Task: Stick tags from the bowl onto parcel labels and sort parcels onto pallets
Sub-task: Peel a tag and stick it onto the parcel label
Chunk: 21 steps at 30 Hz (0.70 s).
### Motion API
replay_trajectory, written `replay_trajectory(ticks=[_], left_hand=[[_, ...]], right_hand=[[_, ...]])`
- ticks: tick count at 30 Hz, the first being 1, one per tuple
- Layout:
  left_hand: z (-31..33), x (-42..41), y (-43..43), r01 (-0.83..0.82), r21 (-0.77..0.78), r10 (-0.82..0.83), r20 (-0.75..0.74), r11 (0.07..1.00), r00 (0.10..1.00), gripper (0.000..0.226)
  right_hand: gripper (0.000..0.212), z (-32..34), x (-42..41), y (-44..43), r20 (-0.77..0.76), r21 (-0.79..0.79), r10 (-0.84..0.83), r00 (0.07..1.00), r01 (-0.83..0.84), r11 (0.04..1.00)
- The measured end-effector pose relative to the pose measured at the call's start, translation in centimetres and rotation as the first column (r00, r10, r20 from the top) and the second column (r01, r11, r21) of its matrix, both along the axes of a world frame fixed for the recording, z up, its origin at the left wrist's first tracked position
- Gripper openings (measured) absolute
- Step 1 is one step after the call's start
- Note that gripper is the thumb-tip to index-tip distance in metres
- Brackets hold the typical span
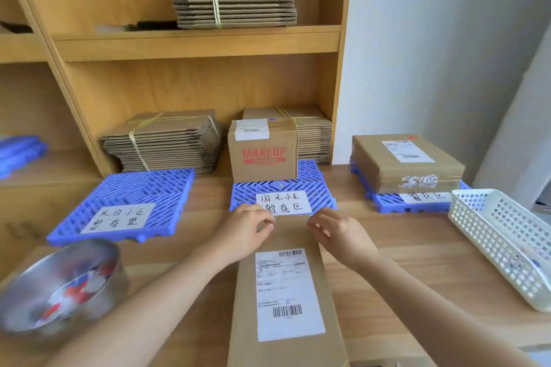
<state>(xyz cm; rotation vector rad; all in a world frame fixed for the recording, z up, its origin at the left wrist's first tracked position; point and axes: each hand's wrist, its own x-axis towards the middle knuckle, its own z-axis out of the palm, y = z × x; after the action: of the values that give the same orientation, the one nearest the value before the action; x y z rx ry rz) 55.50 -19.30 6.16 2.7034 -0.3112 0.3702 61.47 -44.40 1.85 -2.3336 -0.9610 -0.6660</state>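
On the wooden table (402, 247), we grasp the far end of a long cardboard parcel (246, 307) with left hand (247, 232) and right hand (338, 237), fingers curled; shipping label (287, 292) up; steel bowl (116, 274) at left.

Brown labelled parcel (286, 292) flat, steel bowl (120, 277) left

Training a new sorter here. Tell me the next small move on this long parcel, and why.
Probably move the left hand from the far corner of the long parcel to the steel bowl for a tag. The shipping label shows no coloured tag that I can see, while the MAKEUP box and the flat box beyond each carry one.
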Motion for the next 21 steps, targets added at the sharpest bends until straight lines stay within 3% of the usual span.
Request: replay_trajectory(ticks=[7,12,21], left_hand=[[-1.9,0.9,0.7,0.022,-0.042,-0.021,0.025,0.999,0.999,0.019],[-2.5,1.8,0.1,0.053,-0.042,-0.052,0.022,0.998,0.998,0.021],[-3.3,2.0,-0.7,0.071,-0.014,-0.071,0.034,0.997,0.997,0.022]], right_hand=[[0.018,-1.0,1.9,1.1,0.165,-0.11,0.11,0.98,-0.092,0.99],[0.027,-1.1,2.4,0.8,0.211,-0.122,0.108,0.971,-0.084,0.989],[0.017,-1.0,2.4,0.2,0.207,-0.177,0.174,0.963,-0.138,0.975]])
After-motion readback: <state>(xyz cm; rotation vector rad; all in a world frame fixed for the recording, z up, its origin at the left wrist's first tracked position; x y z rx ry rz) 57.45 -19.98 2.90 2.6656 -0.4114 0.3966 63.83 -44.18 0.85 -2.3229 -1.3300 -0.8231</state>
